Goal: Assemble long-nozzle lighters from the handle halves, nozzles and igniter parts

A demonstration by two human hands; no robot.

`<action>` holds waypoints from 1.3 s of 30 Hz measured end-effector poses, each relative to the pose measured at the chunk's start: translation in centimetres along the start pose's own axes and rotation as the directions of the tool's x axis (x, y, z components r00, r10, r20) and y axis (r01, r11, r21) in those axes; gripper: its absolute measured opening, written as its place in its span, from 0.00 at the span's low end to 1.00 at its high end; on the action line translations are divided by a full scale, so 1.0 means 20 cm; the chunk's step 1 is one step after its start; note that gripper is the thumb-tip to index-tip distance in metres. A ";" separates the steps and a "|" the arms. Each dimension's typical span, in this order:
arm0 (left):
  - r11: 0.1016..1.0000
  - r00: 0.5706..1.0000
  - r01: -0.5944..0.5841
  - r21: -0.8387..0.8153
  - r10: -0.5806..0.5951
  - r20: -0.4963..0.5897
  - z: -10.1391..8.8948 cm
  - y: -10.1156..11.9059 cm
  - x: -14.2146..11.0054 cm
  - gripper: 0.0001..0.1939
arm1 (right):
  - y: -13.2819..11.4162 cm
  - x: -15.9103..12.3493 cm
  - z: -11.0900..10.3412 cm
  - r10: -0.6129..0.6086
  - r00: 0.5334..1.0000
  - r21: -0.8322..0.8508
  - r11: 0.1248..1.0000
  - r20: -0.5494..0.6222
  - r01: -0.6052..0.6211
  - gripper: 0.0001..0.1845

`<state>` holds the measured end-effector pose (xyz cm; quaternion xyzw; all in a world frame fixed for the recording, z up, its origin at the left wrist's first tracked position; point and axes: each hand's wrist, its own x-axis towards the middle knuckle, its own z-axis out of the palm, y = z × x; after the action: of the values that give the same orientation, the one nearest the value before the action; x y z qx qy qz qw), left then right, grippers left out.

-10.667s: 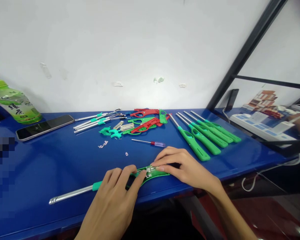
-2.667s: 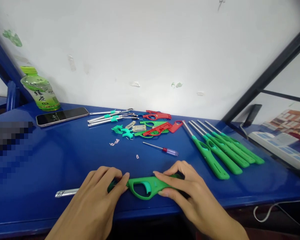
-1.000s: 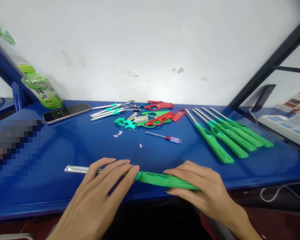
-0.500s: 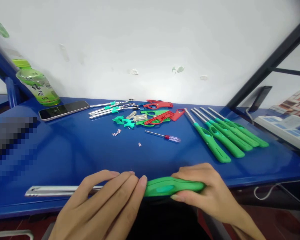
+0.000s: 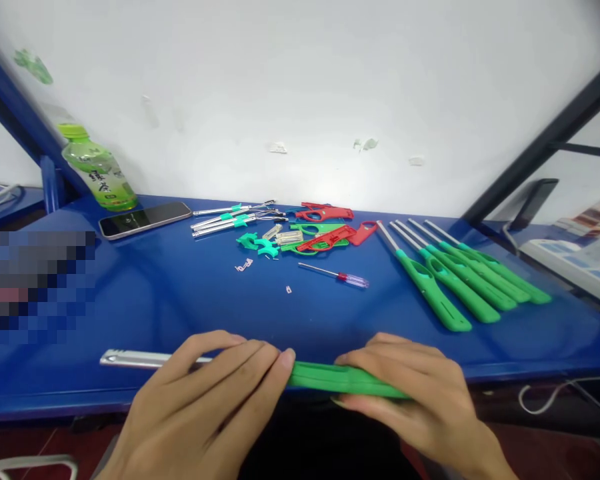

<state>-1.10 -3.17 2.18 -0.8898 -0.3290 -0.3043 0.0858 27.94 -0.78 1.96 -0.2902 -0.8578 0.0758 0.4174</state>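
A long green utility lighter (image 5: 325, 377) lies sideways in both hands at the table's front edge, its metal tube pointing left. My left hand (image 5: 215, 393) wraps over the tube and the front of the green body, hiding where they join. The rear of the handle is gripped by my right hand (image 5: 415, 387), thumb below and fingers on top. Past the hands, a screwdriver (image 5: 350, 279) with a red and clear handle rests on the table. Small metal pieces (image 5: 245, 265) lie left of it.
Several green lighters (image 5: 435, 287) lie in a row at the right. Red casing halves (image 5: 325, 213), teal plastic parts (image 5: 265, 247) and metal tubes with wires (image 5: 223, 223) are heaped by the wall. A phone (image 5: 147, 220) and a drink bottle (image 5: 100, 173) stand at the back left of the blue table (image 5: 190, 293).
The lighter has rolled so its narrow seam edge faces me, and the tube tip has moved right and slightly up. My right fingers have shifted forward over the handle. The view has moved a little left.
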 end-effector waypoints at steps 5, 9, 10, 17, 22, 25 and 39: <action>0.997 0.999 0.017 0.078 -0.013 -0.047 0.04 -0.01 0.07 0.20 | 0.02 0.00 0.03 0.003 1.000 -0.095 0.996 -0.012 -0.004 0.12; 0.995 0.998 -0.035 0.097 0.029 0.059 0.09 0.00 0.06 0.24 | 0.03 0.00 0.04 0.013 0.999 -0.122 0.992 0.045 -0.008 0.15; 0.996 0.999 -0.029 0.081 0.025 0.048 0.10 0.00 0.06 0.26 | 0.03 0.00 0.04 0.021 0.999 -0.104 0.994 0.045 -0.016 0.14; 0.999 0.992 -0.008 -0.037 0.003 -0.123 0.09 -0.10 0.06 0.18 | 0.05 -0.01 0.04 -0.003 0.999 0.008 1.000 -0.035 0.003 0.15; 0.999 0.992 0.014 -0.036 -0.019 -0.121 0.11 -0.11 0.07 0.17 | 0.05 -0.02 0.05 -0.007 0.999 0.017 1.000 -0.043 0.008 0.18; 0.999 0.991 0.030 -0.036 -0.034 -0.132 0.12 -0.10 0.06 0.17 | 0.04 -0.01 0.05 0.015 0.998 0.038 0.999 -0.064 -0.013 0.17; 0.989 0.989 0.125 -0.084 -0.131 -0.073 0.14 -0.11 0.05 0.16 | 0.06 -0.03 0.03 0.157 0.986 0.205 0.968 -0.058 -0.142 0.17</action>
<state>-0.54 0.16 0.42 -0.8569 -0.3696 -0.3568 0.0435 28.27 0.03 0.76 -0.3131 -0.8054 0.1823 0.4691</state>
